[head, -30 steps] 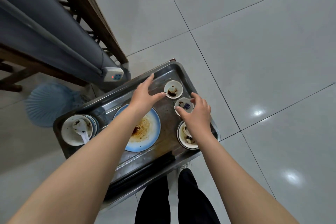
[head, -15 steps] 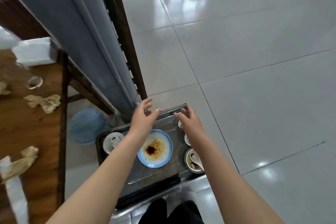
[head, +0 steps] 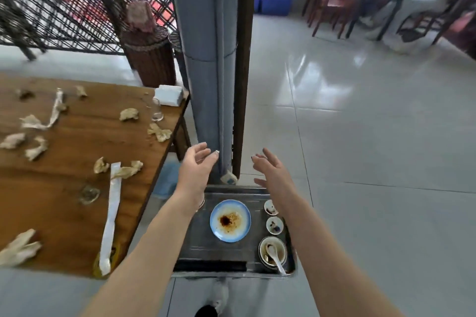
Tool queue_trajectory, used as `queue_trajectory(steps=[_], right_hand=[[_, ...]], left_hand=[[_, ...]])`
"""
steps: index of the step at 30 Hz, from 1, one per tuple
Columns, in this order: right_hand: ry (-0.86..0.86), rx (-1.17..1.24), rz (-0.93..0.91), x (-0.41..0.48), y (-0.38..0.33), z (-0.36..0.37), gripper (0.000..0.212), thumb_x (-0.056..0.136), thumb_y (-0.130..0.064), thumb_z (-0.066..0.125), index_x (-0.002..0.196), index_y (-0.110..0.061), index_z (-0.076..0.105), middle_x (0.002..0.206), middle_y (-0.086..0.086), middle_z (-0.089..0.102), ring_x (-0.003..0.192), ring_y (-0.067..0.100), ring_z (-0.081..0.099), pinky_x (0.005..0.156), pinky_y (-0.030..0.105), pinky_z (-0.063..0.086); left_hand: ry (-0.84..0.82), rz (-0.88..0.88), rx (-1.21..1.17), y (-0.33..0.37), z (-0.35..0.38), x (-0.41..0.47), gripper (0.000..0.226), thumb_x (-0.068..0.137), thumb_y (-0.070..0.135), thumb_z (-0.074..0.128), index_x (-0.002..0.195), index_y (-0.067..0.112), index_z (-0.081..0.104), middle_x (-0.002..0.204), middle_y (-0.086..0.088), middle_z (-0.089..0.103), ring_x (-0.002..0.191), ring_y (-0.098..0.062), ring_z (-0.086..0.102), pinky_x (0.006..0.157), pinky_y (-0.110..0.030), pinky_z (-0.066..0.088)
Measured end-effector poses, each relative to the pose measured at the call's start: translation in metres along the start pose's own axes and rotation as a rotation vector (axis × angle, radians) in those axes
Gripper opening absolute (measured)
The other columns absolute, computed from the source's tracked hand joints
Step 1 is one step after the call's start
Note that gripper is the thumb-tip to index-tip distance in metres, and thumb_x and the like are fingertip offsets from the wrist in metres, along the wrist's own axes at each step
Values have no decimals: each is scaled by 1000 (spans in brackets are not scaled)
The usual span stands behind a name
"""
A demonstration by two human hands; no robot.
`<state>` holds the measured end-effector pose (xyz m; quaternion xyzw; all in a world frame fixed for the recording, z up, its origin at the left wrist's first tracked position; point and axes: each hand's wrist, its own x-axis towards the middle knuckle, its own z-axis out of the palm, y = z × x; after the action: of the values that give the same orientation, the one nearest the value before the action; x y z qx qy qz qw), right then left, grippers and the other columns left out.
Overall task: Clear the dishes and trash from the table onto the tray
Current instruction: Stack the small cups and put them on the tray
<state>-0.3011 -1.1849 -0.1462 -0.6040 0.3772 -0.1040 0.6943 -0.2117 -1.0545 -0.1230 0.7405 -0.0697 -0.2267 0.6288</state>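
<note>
Hands: left hand (head: pixel 197 165) and right hand (head: pixel 273 171) are both empty, fingers spread and relaxed. They are raised over the far edge of the tray (head: pixel 206 252), and the left is the one nearer the worktop (head: pixel 64 188).

Done, judging by the layout:
- Dishes are on the tray.
- Blue plate (head: pixel 230 220) sits mid-tray.
- Two small cups (head: pixel 271 207) stand along the right edge.
- Bowl (head: pixel 280 248) with spoon (head: pixel 277 261) is at the near right corner.

Left, all on the worktop:
- Crumpled napkins (head: pixel 128 114) are scattered from the far side to the near left edge.
- One long paper strip (head: pixel 110 216) lies near the right edge.
- A second strip (head: pixel 55 108) lies farther back.
- Glass (head: pixel 155 109) stands upright near the far right corner, just beside a white tissue pack (head: pixel 168 95).
- A clear item sits mid-worktop; it is too blurred to identify.

Estimate: dishes mostly cleared, the glass and trash not yet.

Orientation:
- The tray stands lower than the worktop, beside its right edge.
- Its long axis appears to run left to right, though the left end is hidden under the forearm.
- The long strip runs near edge to far.
- The spoon handle points to the tray's near right corner.
</note>
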Motion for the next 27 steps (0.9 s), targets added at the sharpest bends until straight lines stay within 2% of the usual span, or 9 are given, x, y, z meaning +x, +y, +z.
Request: queue_trajectory(steps=[3,6,10,13,15,17,19,23,27], right_hand=[[-61,-21,-44,-27,-15,12,59,96,-34,53,148,-22,28,149,4,37,128,22,43,94,32,43],[-119,-34,-58,-51,-25,31,59,96,-33,55,148,-22,28,147,4,37,126,20,44,96,33,43],[-189,-75,-95,-79,-36,58,59,95,-33,56,147,-22,29,146,4,39,126,21,45,100,35,42],[-235,-109,-119,-100,-43,82,61,94,-33,57,147,-21,30,144,3,42,119,16,47,98,35,45],[-276,-129,-142,-118,-44,103,62,94,-31,58,148,-19,29,140,2,46,115,14,48,96,34,46],[-309,-145,-153,-137,-41,126,64,93,-31,59,148,-18,30,137,1,50,114,15,51,94,35,48],[-339,-169,-166,-156,-39,153,63,92,-33,59,147,-19,32,134,0,52,116,16,52,94,35,49],[-368,-168,-157,-196,-31,208,62,91,-34,60,146,-21,34,136,3,54,118,19,54,100,40,47],[-415,-184,-170,-240,-19,258,58,94,-31,58,146,-19,34,136,2,51,113,16,52,89,31,45]], left_hand=[[49,3,-57,11,-18,-37,40,95,22,56,134,16,44,133,-5,53,122,-21,49,102,-34,42],[102,19,-83,21,-41,-66,41,95,21,57,133,15,44,131,-5,53,119,-20,50,93,-26,42],[198,60,-85,35,-78,-95,40,94,23,58,132,18,47,129,-3,55,118,-18,51,101,-31,43],[246,101,-104,41,-107,-114,36,93,23,59,127,21,48,125,-2,57,116,-19,54,100,-31,45],[280,123,-135,43,-131,-129,32,93,22,60,123,23,48,123,-3,57,113,-17,56,91,-25,47],[311,129,-158,43,-155,-145,32,93,19,60,123,21,49,120,-2,58,101,-9,59,75,-13,46],[344,135,-166,41,-183,-161,34,93,18,59,126,19,49,117,0,59,90,-2,58,65,-9,45],[385,136,-130,30,-239,-194,35,93,19,59,127,20,49,115,3,58,96,-4,55,75,-14,42],[425,103,-143,14,-297,-227,31,93,21,60,122,24,49,119,2,59,108,-13,56,92,-32,49]])
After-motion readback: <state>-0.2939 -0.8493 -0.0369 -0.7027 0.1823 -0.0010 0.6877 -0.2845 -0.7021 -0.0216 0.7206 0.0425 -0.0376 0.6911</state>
